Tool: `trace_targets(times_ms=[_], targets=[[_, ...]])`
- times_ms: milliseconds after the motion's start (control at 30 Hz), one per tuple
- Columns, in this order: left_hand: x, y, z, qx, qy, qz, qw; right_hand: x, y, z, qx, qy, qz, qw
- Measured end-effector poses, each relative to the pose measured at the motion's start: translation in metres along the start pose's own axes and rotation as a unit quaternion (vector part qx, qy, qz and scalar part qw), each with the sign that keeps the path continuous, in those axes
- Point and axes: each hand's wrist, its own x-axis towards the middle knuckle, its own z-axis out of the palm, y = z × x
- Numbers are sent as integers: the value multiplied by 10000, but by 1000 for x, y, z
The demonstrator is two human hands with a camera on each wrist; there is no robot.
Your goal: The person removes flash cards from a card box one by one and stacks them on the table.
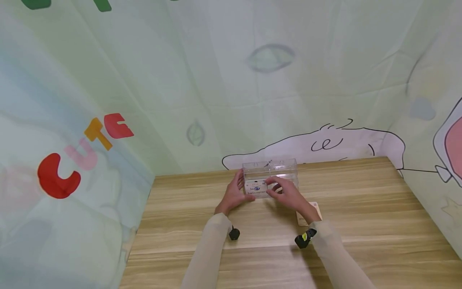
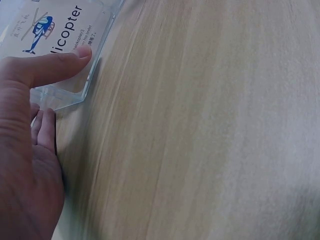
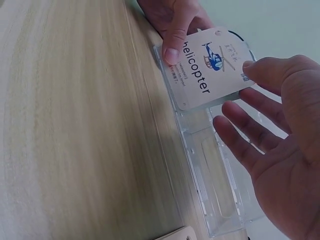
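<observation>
A clear plastic box with two compartments stands at the back of the table, its see-through lid raised. A white flash card printed "helicopter" leans in the left compartment, tilted out a little. The left hand grips the box's left end, thumb over the card's lower part and fingers along the side wall. At the card's upper right corner, the right hand pinches it between thumb and index finger, the other fingers loosely spread.
Another pale card lies on the wooden table, partly under the right forearm. Behind the box hangs a printed cloth backdrop, close to the table's back edge. Small black devices sit at both wrists.
</observation>
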Motion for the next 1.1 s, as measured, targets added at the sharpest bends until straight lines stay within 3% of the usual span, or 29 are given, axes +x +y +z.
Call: trace_targets(times_ms=[233,367,400,633,1100], targets=[[-13,36,-7,-62,-140,-5,9999,0,2,4,233,-27,99,9997],[-13,38,-7,-104,-103,61,9999,1,4,6,190,-92,-99,9997],[-13,38,-7,-107,-100,82,9999,1,4,6,171,-120,-147,9997],[3,-3,-1,38,11,-31,10000,4,7,10,-34,-129,-313,9994],[2,-4,-2,81,-5,-50,10000,5,-3,5,-273,82,-276,9992]])
